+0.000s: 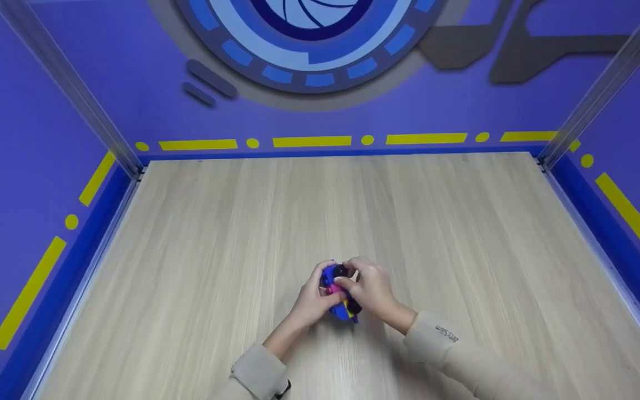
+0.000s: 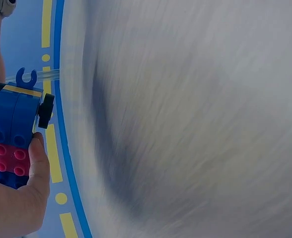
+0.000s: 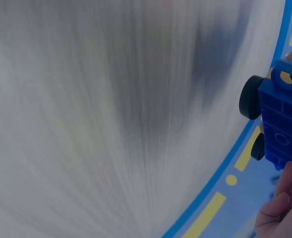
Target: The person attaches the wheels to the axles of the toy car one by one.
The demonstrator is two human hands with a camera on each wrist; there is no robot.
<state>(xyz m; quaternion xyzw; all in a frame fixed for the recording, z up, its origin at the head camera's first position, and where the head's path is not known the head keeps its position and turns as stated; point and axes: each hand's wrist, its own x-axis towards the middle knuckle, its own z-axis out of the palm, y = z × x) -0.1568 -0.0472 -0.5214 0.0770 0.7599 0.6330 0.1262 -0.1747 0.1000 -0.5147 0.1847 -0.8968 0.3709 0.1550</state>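
Note:
Above the wooden tabletop, both hands hold a toy car (image 1: 342,312) built of blocks. Its body is blue, with a pink studded brick (image 2: 12,159), a thin yellow layer and black wheels (image 3: 251,97). A blue hook-shaped piece (image 2: 27,78) sticks out at one end, and the flat blue underside shows in the right wrist view. My left hand (image 1: 313,300) grips the car from the left, thumb against its side. With thumb and fingers, my right hand (image 1: 373,286) pinches the far end by a black wheel (image 1: 341,270). Fingers hide part of the car.
A light wooden tabletop (image 1: 214,233) lies under the hands. Blue-purple panels with yellow marks (image 1: 311,141) stand at the back and both sides, joined by metal corner posts (image 1: 84,94).

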